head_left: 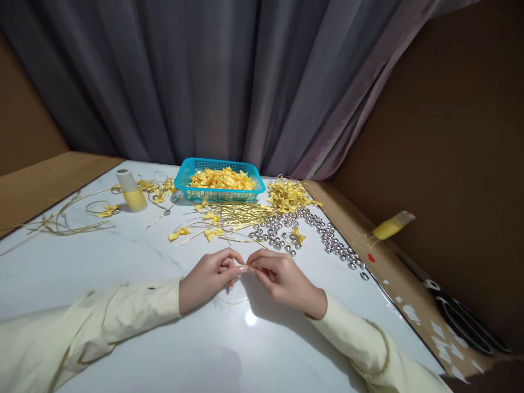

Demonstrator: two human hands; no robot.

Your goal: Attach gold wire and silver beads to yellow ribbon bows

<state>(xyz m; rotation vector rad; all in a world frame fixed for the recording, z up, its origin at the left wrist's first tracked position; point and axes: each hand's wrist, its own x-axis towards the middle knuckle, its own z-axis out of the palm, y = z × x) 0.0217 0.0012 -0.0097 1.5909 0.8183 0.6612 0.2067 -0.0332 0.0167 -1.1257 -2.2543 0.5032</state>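
Between the fingertips: a thin cord [231, 303], pinched where both hands meet, its loop curving below toward 7 o'clock.
Left hand [212, 276]: thumb and forefinger closed on the cord, other fingers curled, forearm coming from 8 o'clock.
Right hand [283, 277]: thumb and forefinger pinching there too, forearm coming from 4 o'clock.
Gold cords [241, 215]: bundled on the worktop [172, 355] at 12 o'clock from the hands.
Blue basket [223, 191]: beyond that bundle, filled with yellow bows [223, 179].
Silver beads [333, 244]: scattered from 1 to 3 o'clock.
Bottle [133, 194]: upright at 10 o'clock.
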